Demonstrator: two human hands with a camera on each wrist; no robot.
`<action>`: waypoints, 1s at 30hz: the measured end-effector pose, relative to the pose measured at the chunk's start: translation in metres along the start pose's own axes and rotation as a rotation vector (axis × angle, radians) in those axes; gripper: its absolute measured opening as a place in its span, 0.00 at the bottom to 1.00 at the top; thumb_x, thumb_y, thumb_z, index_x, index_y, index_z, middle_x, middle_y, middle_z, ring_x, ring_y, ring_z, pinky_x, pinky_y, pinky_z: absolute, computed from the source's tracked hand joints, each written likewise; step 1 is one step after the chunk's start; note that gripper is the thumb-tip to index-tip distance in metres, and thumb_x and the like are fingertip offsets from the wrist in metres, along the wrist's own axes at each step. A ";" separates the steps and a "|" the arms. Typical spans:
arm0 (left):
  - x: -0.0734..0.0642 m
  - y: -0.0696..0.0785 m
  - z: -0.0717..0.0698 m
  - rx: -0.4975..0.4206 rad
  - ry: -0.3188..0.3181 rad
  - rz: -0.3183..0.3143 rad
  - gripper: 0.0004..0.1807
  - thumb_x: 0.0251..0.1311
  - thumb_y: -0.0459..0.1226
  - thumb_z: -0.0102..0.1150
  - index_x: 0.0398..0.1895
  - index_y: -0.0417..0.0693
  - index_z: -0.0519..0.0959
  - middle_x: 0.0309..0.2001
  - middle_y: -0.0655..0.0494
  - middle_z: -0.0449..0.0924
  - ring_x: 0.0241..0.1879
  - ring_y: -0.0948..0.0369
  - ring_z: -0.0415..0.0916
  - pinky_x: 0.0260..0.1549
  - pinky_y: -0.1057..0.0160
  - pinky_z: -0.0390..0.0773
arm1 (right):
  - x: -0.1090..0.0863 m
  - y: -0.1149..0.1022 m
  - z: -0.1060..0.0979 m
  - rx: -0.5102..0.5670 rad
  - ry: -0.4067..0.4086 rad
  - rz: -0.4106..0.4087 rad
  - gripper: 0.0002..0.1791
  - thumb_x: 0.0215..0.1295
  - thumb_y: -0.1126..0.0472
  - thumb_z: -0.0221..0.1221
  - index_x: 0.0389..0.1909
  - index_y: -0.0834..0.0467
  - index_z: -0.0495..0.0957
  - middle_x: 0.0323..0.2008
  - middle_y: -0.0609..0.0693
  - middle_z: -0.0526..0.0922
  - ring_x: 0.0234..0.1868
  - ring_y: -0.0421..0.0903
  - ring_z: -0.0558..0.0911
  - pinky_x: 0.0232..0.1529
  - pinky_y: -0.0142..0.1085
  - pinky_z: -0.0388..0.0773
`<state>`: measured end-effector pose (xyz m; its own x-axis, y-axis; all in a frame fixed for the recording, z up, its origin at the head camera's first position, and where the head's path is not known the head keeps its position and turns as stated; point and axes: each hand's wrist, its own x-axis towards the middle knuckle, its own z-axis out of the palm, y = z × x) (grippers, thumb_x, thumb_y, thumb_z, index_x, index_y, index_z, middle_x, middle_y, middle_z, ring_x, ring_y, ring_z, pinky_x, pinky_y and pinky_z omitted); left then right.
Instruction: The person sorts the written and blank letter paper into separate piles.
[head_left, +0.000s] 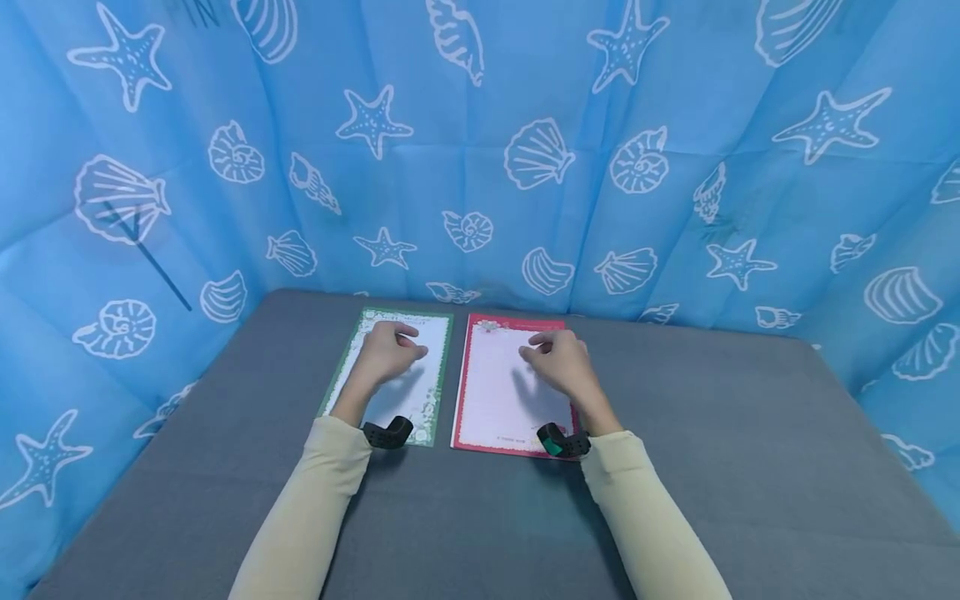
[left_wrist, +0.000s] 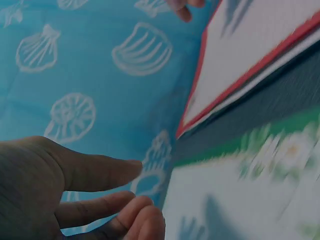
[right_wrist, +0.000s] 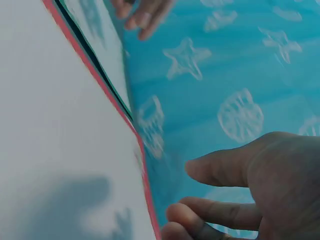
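Two bordered paper sheets lie side by side on the grey table. The left hand hovers over the green-bordered sheet, casting a shadow on it. Its fingers are loosely bent, and the left wrist view shows a gap between thumb and fingers with nothing in it. Over the red-bordered sheet, which looks like a thin stack or pad at its edge, hangs the right hand. In the right wrist view its thumb stands apart from the half-curled fingers, holding nothing.
The grey cloth-covered table stretches out on both sides of the sheets. A blue curtain printed with white shells and starfish hangs behind and around it. Each wrist wears a black band, such as the left wristband.
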<state>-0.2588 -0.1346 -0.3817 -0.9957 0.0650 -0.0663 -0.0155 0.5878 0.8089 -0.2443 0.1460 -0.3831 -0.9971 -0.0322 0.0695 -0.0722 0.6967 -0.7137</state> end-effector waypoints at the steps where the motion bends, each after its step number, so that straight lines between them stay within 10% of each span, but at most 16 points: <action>1: 0.000 0.001 0.004 -0.023 -0.013 0.004 0.24 0.67 0.37 0.63 0.63 0.35 0.76 0.46 0.41 0.83 0.39 0.48 0.83 0.38 0.52 0.80 | 0.000 0.004 -0.004 0.006 0.010 0.020 0.21 0.69 0.56 0.62 0.54 0.67 0.82 0.42 0.61 0.85 0.37 0.53 0.82 0.36 0.45 0.77; 13: -0.001 0.018 0.032 -0.043 -0.059 0.093 0.23 0.67 0.37 0.63 0.62 0.34 0.77 0.43 0.44 0.82 0.36 0.52 0.81 0.37 0.52 0.80 | -0.004 0.033 -0.032 -0.031 -0.001 0.097 0.22 0.69 0.56 0.62 0.55 0.70 0.80 0.46 0.64 0.84 0.42 0.57 0.83 0.41 0.49 0.80; 30: -0.002 0.037 0.063 0.116 -0.078 -0.020 0.26 0.64 0.38 0.65 0.63 0.34 0.76 0.46 0.45 0.84 0.43 0.52 0.83 0.43 0.52 0.82 | -0.010 0.044 -0.031 0.065 -0.156 0.255 0.23 0.69 0.58 0.63 0.55 0.73 0.77 0.45 0.65 0.83 0.33 0.49 0.86 0.36 0.42 0.85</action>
<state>-0.2516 -0.0620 -0.3885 -0.9851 0.1122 -0.1306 -0.0200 0.6786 0.7343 -0.2371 0.1995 -0.3933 -0.9747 0.0251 -0.2221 0.1848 0.6494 -0.7376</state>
